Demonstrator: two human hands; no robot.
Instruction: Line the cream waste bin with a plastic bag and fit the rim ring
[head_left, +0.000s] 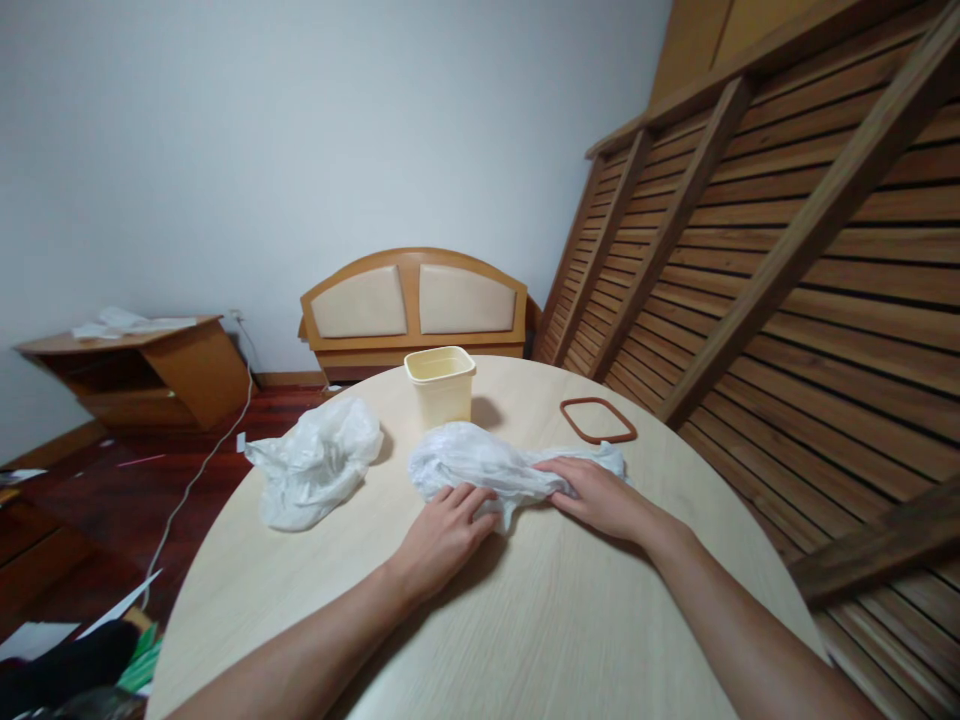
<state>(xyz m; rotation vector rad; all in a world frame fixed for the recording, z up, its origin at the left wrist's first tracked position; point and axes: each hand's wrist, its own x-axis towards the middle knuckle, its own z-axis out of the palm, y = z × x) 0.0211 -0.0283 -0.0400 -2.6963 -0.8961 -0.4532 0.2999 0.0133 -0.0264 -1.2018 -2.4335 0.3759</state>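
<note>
A bunched white plastic bag (480, 455) lies across the middle of the round table, its full end to the left and a twisted tail stretching right. My left hand (450, 535) is closed with curled fingers on the near edge of the bag's bulky part. Around the twisted neck, my right hand (589, 492) has its thumb and fingers closed. A pale yellow square bin (442, 395) stands upright just behind the bag. Another crumpled plastic bag (319, 465) rests to the left, apart from my hands. Beyond my right hand lies a brown rounded-square ring (598, 420), flat on the tabletop.
The round wooden table (600, 620) has a curved edge on both sides. Slatted wooden panels (825, 300) lean along the right. A headboard (412, 300) is behind the table; a low cabinet (172, 370) and a white cable (199, 475) are at left.
</note>
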